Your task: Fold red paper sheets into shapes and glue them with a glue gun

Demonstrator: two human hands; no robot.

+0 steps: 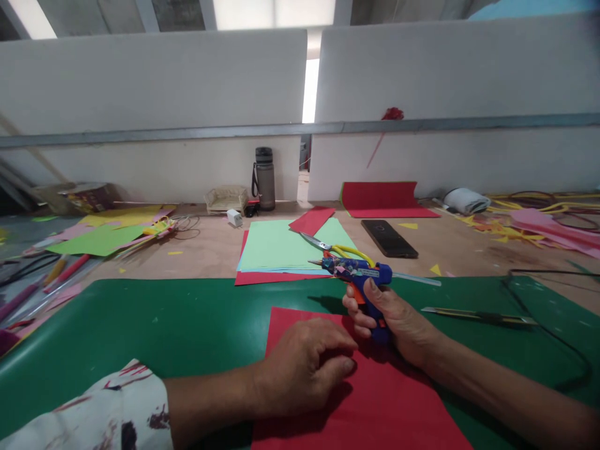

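Observation:
My right hand [392, 320] is wrapped round the grip of a blue glue gun [362, 275], held upright with its nozzle pointing left over the top edge of a red paper sheet [375, 400]. That red sheet lies on a green cutting mat [178, 325]. My left hand [304, 365] rests on the red sheet with its fingers curled downward, pressing the paper just left of the gun. A clear glue stick pokes out of the gun's back toward the right.
Behind the gun lie yellow-handled scissors [335, 250] on a stack of light green and red paper [281, 250]. A black phone [389, 238], a utility knife [478, 315], a black cable [548, 331], a grey bottle [265, 179] and paper scraps surround the mat.

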